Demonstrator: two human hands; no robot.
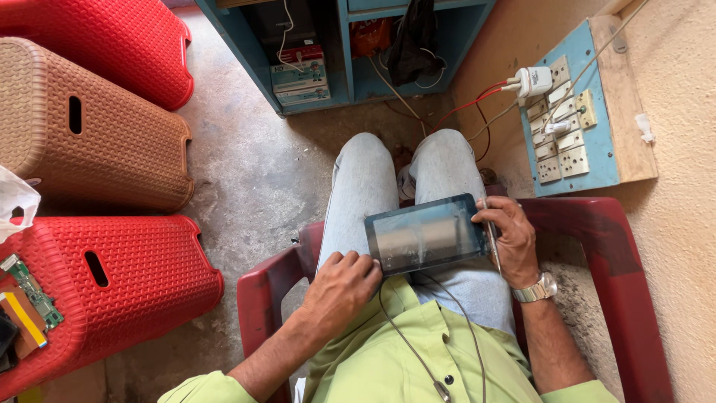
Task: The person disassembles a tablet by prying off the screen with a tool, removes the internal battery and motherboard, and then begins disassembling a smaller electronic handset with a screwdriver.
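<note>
A dark tablet (424, 235) with a glossy screen rests across my lap, on light grey trousers. My left hand (341, 285) grips its lower left corner, fingers curled on the edge. My right hand (511, 237) holds the tablet's right edge together with a thin metal tool (490, 231) that runs along that edge. A metal wristwatch (538, 288) is on my right wrist. Thin earphone cables hang over my green shirt below the tablet.
I sit in a dark red plastic chair (597, 246). Red stools (127, 276) and a brown stool (97, 127) stand at the left; a circuit board (33, 292) lies on one. A blue switchboard with sockets (567, 127) is on the right wall, a blue shelf (335, 45) ahead.
</note>
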